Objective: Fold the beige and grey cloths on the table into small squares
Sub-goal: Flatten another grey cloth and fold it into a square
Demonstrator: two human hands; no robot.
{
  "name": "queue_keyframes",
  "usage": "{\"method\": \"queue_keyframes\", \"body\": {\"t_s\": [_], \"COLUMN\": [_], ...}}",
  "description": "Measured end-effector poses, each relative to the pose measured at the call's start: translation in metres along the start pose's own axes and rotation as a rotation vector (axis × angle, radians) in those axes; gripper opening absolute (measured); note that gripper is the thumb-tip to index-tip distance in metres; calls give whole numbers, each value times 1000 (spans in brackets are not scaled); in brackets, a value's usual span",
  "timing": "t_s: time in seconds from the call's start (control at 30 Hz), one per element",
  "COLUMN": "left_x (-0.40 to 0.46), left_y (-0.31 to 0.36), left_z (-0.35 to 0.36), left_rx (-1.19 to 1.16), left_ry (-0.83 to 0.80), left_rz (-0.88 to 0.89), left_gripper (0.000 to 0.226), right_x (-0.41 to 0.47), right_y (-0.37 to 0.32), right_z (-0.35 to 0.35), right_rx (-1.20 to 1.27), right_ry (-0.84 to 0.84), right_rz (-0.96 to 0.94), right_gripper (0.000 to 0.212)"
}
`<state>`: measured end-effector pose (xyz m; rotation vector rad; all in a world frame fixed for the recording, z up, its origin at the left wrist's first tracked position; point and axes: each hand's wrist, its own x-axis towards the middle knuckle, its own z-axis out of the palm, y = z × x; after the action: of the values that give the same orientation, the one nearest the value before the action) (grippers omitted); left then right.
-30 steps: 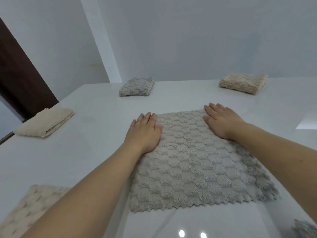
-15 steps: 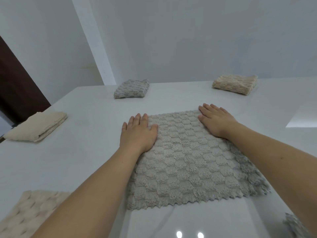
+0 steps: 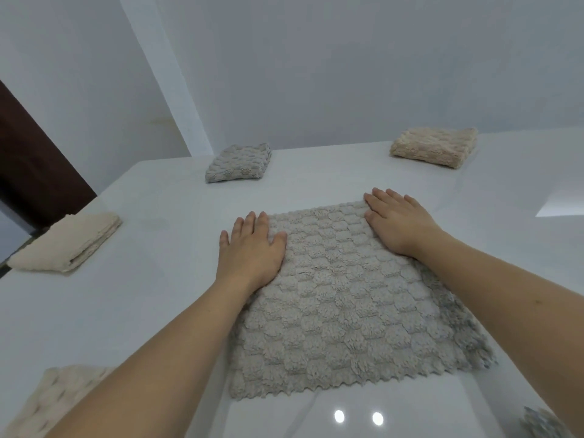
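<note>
A grey textured cloth (image 3: 344, 305) lies spread flat in the middle of the white table (image 3: 151, 298). My left hand (image 3: 252, 248) presses flat on its far left corner, fingers straight and partly on the table. My right hand (image 3: 398, 219) presses flat on the far right corner, fingers straight. A folded grey cloth (image 3: 238, 162) sits at the back left. A folded beige cloth (image 3: 434, 147) sits at the back right. Another folded beige cloth (image 3: 66, 243) lies at the left edge. An unfolded beige cloth (image 3: 53, 399) shows at the bottom left, partly behind my left forearm.
A corner of another grey cloth (image 3: 546, 426) peeks in at the bottom right. White walls rise behind the table, with a dark brown door (image 3: 34, 162) at the far left. Bare tabletop lies between the cloths.
Both hands have slid slightly outward along the far edge of the spread grey cloth, smoothing it. The cloth stays flat in the same place.
</note>
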<state>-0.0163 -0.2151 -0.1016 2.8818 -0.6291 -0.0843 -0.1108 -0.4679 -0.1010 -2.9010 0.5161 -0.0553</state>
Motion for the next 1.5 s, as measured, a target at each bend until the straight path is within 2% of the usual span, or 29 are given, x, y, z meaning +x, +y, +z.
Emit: {"method": "queue_keyframes", "body": {"t_s": [0.33,0.37,0.43,0.5,0.6,0.67,0.97,1.17,1.5], "left_x": [-1,-5,-12,-24,-50,-55,-47,-52,-51], "left_y": [3,5,16,36,59,58,56,2,3], "left_z": [-4,-8,-17,-22,-1,11,6,-1,0], "left_rx": [6,44,130,44,-6,25,32,55,46], "left_ry": [-18,0,148,212,20,-27,-52,-54,0], "left_rz": [-13,-14,43,153,254,240,221,120,81], "left_gripper": [67,65,61,57,57,60,59,60,59], "right_x": [-7,-12,-18,-29,-59,-71,-56,-63,-59], "right_y": [-4,-8,-21,-41,-56,-52,-42,11,7], "right_z": [-6,-12,-32,-49,-29,-4,2,-6,-4], "right_rx": [-8,-9,-10,71,46,-9,-26,-47,-15], "right_ry": [-42,-32,77,120,-73,-96,-81,-92,-35], "right_rz": [7,0,-63,-150,-172,-143,-153,-48,-21], "right_gripper": [53,52,50,49,54,58,58,59,56]}}
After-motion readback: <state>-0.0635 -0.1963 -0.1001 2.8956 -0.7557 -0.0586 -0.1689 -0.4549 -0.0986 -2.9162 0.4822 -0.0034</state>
